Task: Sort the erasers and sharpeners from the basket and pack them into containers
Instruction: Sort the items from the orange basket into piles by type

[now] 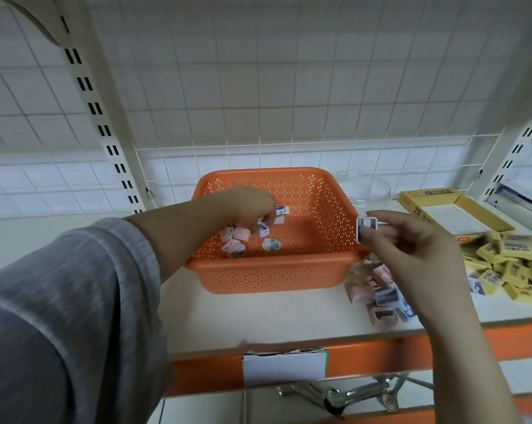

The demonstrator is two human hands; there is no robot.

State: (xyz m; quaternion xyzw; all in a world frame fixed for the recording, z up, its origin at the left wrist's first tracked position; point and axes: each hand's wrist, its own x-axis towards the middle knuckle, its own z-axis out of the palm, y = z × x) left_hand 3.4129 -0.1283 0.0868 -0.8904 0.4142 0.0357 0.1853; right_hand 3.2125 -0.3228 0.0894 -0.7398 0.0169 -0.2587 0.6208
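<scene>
An orange perforated basket (277, 270) stands on the white shelf. Inside lie several small pink and blue-white packs (238, 237) and an oval one (271, 244). My left hand (246, 206) reaches into the basket, its fingers curled down onto a blue-white pack (263, 229). My right hand (411, 249) hovers by the basket's right rim and pinches a small white-framed pack (366, 228). Below that hand, pink and blue packs (381, 296) are heaped on the shelf. Yellow erasers (512, 267) are piled at the far right.
An open yellow cardboard box (454, 215) sits behind the yellow pile. A clear glass bowl (368, 191) stands behind the basket's right corner. The shelf front is an orange strip with a white label (284, 367). Slotted uprights flank the bay.
</scene>
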